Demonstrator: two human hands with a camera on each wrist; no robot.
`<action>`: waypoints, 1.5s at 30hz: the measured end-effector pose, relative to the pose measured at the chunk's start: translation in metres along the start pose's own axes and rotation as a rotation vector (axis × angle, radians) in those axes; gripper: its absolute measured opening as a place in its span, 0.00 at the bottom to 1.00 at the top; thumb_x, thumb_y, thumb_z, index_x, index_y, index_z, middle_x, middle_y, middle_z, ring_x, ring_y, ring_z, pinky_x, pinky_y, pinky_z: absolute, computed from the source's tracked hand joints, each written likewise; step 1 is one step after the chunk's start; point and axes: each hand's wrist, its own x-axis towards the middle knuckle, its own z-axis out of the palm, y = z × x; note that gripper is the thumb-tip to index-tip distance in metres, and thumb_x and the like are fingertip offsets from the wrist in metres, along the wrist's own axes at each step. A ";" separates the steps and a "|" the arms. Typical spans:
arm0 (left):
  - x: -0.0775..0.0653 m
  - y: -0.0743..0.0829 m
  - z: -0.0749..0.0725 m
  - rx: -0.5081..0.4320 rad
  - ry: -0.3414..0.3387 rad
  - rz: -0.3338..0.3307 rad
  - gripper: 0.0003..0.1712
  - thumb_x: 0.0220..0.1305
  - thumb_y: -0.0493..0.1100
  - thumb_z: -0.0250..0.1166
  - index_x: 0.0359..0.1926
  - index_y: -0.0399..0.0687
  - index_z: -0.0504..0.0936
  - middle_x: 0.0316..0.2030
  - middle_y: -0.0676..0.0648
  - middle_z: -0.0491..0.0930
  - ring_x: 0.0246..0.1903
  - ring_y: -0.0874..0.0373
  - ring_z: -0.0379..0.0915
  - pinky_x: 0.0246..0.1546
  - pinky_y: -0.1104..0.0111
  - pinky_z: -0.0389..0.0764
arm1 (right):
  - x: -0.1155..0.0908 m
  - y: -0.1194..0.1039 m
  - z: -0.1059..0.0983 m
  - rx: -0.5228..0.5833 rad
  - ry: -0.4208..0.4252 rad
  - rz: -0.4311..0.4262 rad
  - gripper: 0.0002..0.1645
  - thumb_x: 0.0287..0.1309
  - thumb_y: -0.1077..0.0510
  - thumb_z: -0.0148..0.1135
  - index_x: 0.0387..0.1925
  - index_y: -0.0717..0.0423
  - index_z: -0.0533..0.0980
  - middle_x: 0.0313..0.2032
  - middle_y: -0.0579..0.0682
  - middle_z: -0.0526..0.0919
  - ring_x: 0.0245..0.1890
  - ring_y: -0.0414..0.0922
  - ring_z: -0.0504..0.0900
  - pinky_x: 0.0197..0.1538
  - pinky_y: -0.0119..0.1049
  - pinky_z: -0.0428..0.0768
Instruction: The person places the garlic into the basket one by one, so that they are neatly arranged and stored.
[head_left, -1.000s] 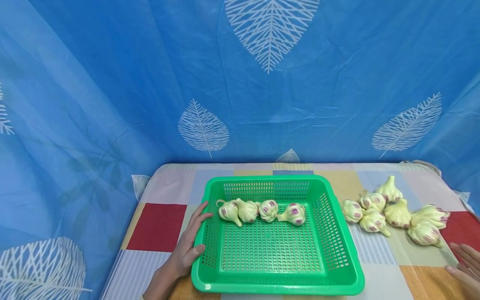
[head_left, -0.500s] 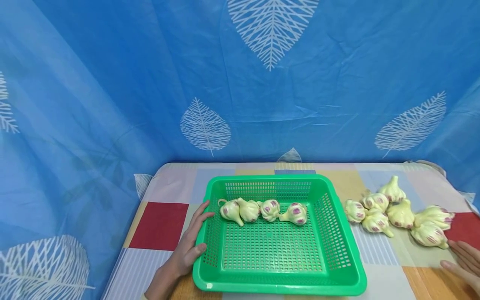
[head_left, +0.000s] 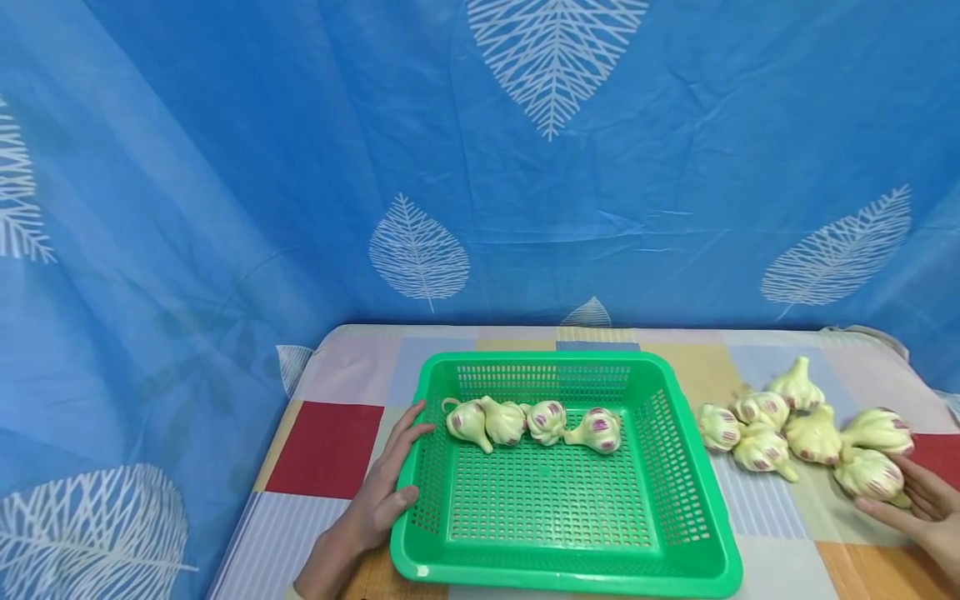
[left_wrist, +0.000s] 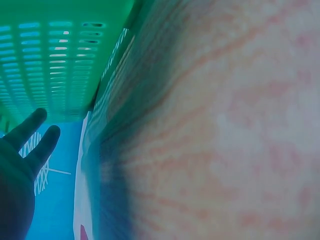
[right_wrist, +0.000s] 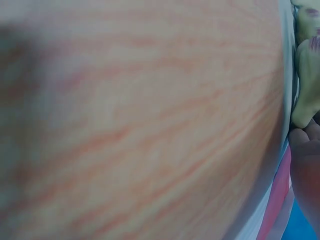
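Observation:
A green plastic basket (head_left: 567, 579) holds several garlic bulbs in a row toward its back wall, one of them a bulb with purple streaks (head_left: 597, 430) at the row's right end. My left hand (head_left: 378, 504) rests on the basket's left rim, fingers spread and fairly straight; in the left wrist view two fingers (left_wrist: 42, 145) show beside the perforated wall. On the right, my right hand (head_left: 926, 504) has its thumb on the near side of a garlic bulb (head_left: 870, 475) and its fingers curved round the right side. Its fingertips show at the bulb's stem in the right wrist view.
More garlic bulbs (head_left: 813, 435) lie clustered on the patchwork tablecloth (head_left: 318, 454), right of the basket. One bulb (head_left: 879, 431) lies just behind the one at my right hand. A blue curtain (head_left: 525, 208) with white leaf prints hangs behind the table.
My right hand has come in from the right edge, reached the nearest garlic bulb and closed its thumb and fingers about it. The left hand stays on the basket; the head view has shifted slightly.

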 end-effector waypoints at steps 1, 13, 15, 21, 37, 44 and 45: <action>0.000 0.000 0.000 -0.002 -0.001 0.001 0.38 0.63 0.46 0.48 0.72 0.34 0.60 0.78 0.39 0.44 0.73 0.42 0.47 0.53 0.57 0.79 | 0.001 -0.004 0.001 -0.013 -0.009 0.015 0.56 0.69 0.58 0.62 0.79 0.50 0.33 0.74 0.35 0.36 0.65 0.18 0.40 0.63 0.12 0.42; 0.001 -0.001 0.002 -0.018 0.000 -0.005 0.38 0.62 0.46 0.48 0.72 0.35 0.60 0.77 0.38 0.44 0.72 0.43 0.47 0.52 0.58 0.80 | 0.014 -0.005 -0.001 -0.112 0.018 0.036 0.57 0.65 0.52 0.68 0.79 0.57 0.41 0.73 0.38 0.50 0.56 0.13 0.54 0.48 0.08 0.60; 0.001 -0.001 0.002 -0.019 0.000 -0.006 0.38 0.62 0.46 0.48 0.72 0.35 0.60 0.77 0.38 0.44 0.72 0.42 0.47 0.52 0.58 0.80 | 0.015 -0.008 -0.002 -0.126 0.030 0.041 0.57 0.63 0.51 0.70 0.79 0.62 0.44 0.69 0.34 0.58 0.48 0.10 0.57 0.42 0.09 0.63; 0.001 0.000 0.001 -0.017 0.004 -0.003 0.38 0.62 0.46 0.48 0.72 0.34 0.61 0.77 0.38 0.44 0.72 0.43 0.47 0.53 0.58 0.79 | 0.020 -0.013 -0.002 -0.173 0.040 0.130 0.59 0.62 0.46 0.70 0.78 0.65 0.45 0.68 0.74 0.53 0.49 0.11 0.56 0.36 0.11 0.65; 0.001 -0.001 0.001 -0.043 0.003 0.005 0.38 0.63 0.46 0.49 0.72 0.34 0.60 0.77 0.38 0.44 0.72 0.40 0.46 0.52 0.58 0.80 | 0.019 -0.025 -0.003 -0.185 0.005 0.211 0.59 0.65 0.42 0.66 0.77 0.66 0.42 0.70 0.76 0.51 0.69 0.30 0.50 0.33 0.12 0.65; 0.001 -0.001 0.001 -0.066 -0.003 -0.005 0.38 0.62 0.45 0.49 0.72 0.34 0.60 0.77 0.37 0.43 0.72 0.40 0.47 0.51 0.58 0.81 | 0.012 -0.053 -0.010 0.196 0.088 -0.032 0.46 0.59 0.70 0.69 0.75 0.52 0.60 0.42 0.22 0.77 0.36 0.12 0.72 0.33 0.13 0.73; 0.001 -0.001 0.001 -0.068 -0.003 -0.006 0.38 0.62 0.45 0.49 0.72 0.34 0.60 0.77 0.37 0.43 0.72 0.41 0.47 0.51 0.58 0.81 | 0.012 -0.058 -0.011 0.254 0.085 -0.058 0.47 0.57 0.73 0.68 0.72 0.41 0.63 0.37 0.17 0.74 0.34 0.13 0.74 0.32 0.13 0.73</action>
